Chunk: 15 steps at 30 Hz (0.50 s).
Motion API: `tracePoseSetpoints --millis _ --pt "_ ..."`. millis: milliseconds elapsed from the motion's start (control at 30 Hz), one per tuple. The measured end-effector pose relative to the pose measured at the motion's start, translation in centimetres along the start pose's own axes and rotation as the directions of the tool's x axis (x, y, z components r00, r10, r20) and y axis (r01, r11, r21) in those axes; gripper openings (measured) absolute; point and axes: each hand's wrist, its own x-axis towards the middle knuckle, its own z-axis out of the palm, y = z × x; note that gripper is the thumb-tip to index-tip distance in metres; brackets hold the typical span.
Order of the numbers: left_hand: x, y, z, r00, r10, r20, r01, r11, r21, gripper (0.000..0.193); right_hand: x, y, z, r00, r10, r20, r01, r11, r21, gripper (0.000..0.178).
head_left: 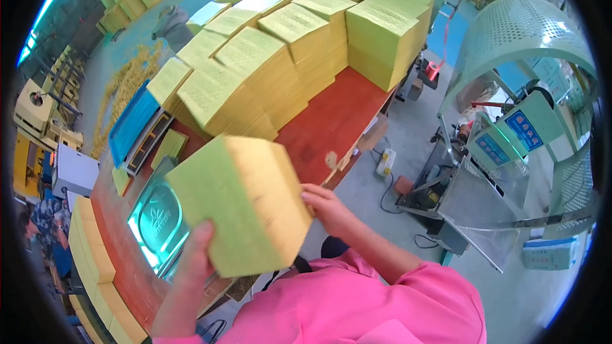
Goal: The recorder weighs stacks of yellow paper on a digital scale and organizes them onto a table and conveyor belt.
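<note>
Between my two hands I hold a thick block of yellow paper sheets [220, 207], tilted over the front of the red table [322, 118]. My left hand [194, 258] grips its lower left side with the thumb on the flat face. On the opposite side, my right hand [326, 207] presses its fingers to the cut edges. Behind the block, tall stacks of the same yellow paper [255, 67] stand in rows on the table. Left of the block lies a shiny green-lit plate or packet [159, 216] with a printed leaf-like design, partly covered.
A blue tray [132, 124] lies at the table's left edge. To the right stands a machine with a perforated metal guard [523, 32]. A power strip [386, 162] with a cable lies on the floor. Another person [51, 223] is at the far left.
</note>
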Motion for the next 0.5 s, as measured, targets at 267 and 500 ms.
tracePoseSetpoints --millis 267,500 --pt "19.5 0.4 17.6 0.977 -0.125 0.170 0.151 0.978 -0.147 0.061 5.4 -12.6 -16.5 0.945 -0.012 -0.327 -0.042 0.987 -0.156 0.041" --pt "29.5 2.3 26.8 0.974 -0.150 0.170 0.152 0.988 0.003 0.066 5.9 -17.8 -20.3 0.725 -0.495 -0.479 0.299 0.853 -0.428 0.037"
